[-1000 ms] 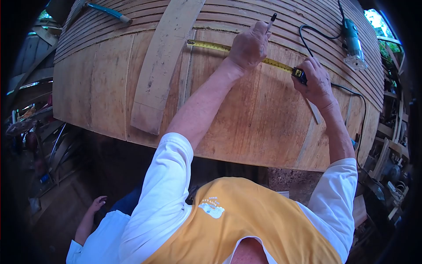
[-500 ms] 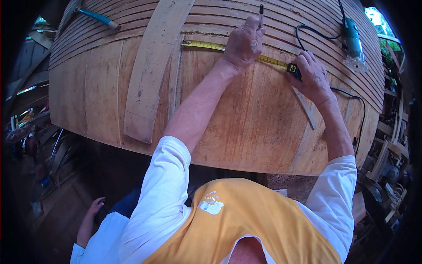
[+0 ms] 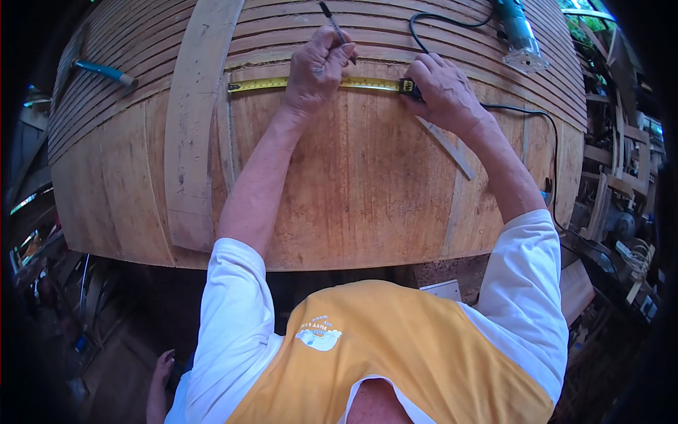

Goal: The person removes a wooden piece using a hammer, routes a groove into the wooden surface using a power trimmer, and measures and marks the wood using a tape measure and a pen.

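Note:
My left hand (image 3: pixel 314 76) is closed around a dark, slim pen (image 3: pixel 327 13), which slants with its lower end near the tape. Beneath that hand runs the yellow blade of a tape measure (image 3: pixel 371 83), stretched roughly level across the wooden panel (image 3: pixel 311 212). The blade's free end lies at the left, beside a long plank. My right hand (image 3: pixel 445 93) grips the tape's dark case at the other end, its fingers hiding most of it. Both hands rest close to the line where the smooth panel meets rows of narrow wooden slats (image 3: pixel 282 32).
A long curved plank (image 3: pixel 191 127) lies across the panel at left. Beyond it is a blue-handled tool (image 3: pixel 106 72). A corded teal power tool (image 3: pixel 518 32) with a clear base sits at upper right. A thin wood strip (image 3: pixel 448 150) lies below my right hand. Another person's hand (image 3: pixel 164 364) shows at lower left.
The view has shifted, so the panel and tools appear further left. The pen in my left hand has tipped from nearly upright to slanting, its lower end now visible near the tape.

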A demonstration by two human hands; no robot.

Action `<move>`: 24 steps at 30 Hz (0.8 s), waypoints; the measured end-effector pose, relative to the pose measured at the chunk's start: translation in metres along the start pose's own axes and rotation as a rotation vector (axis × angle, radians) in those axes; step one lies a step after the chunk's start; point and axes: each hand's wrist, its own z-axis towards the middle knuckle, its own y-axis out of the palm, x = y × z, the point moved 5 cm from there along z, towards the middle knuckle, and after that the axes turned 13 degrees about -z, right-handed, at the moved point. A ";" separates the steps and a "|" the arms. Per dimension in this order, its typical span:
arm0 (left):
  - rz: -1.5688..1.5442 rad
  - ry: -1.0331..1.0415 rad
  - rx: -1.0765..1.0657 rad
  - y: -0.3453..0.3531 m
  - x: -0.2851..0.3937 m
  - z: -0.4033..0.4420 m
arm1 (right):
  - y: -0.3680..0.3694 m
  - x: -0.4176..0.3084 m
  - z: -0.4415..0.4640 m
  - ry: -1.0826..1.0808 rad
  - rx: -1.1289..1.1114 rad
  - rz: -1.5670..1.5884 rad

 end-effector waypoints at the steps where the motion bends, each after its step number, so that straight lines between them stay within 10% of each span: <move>1: -0.031 0.000 -0.011 -0.001 0.000 0.000 | 0.000 -0.001 0.000 0.006 -0.005 -0.007; 24: 0.148 0.131 -0.042 -0.003 0.014 0.002 | -0.001 -0.002 0.016 0.053 -0.137 0.054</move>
